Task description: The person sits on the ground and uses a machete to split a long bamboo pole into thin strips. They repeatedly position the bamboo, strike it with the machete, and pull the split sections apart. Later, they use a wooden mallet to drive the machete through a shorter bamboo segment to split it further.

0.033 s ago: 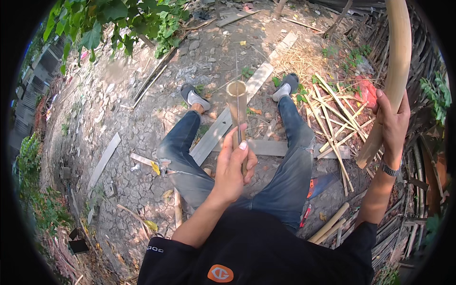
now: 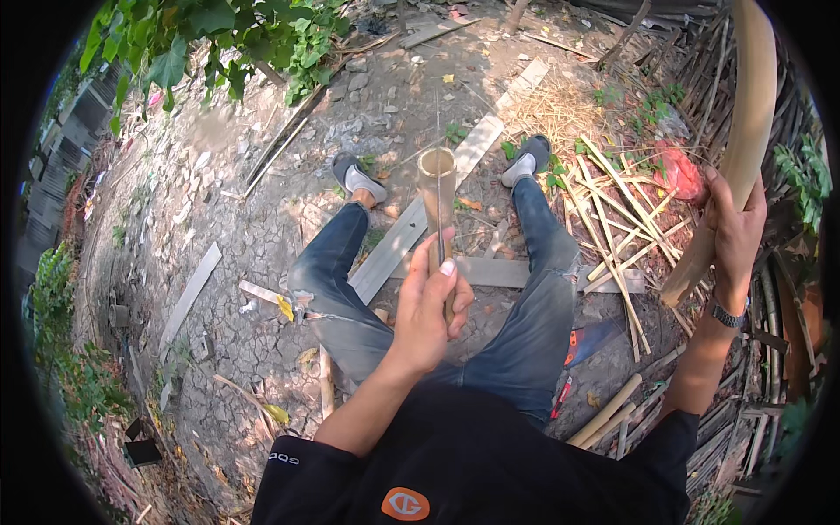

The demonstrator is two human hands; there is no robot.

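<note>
In front of my lap my left hand [image 2: 429, 306] is closed, thumb on top, around a pale bamboo tube [image 2: 444, 197] whose round hollow end points away from me. Along this tube runs a thin dark strip [image 2: 437, 131], seen edge-on and reaching past the rim; it looks like a blade, but I cannot tell its kind. At the right, my right hand [image 2: 735, 227] wraps around a thick, long bamboo pole [image 2: 754, 96]. The pole's near end slants down toward my right knee, and its far end leaves the top of the view.
Flat boards [image 2: 394, 249] lie crossed between my feet. Split bamboo strips [image 2: 612, 219] are heaped at the right, beside a red plastic bag [image 2: 678, 172]. An orange-handled tool [image 2: 573, 346] and short bamboo poles [image 2: 608, 416] lie by my right leg. Leaves [image 2: 201, 44] hang at the upper left.
My right hand and the bamboo pole have shifted a little to the right. My left hand and the tube stay almost in place.
</note>
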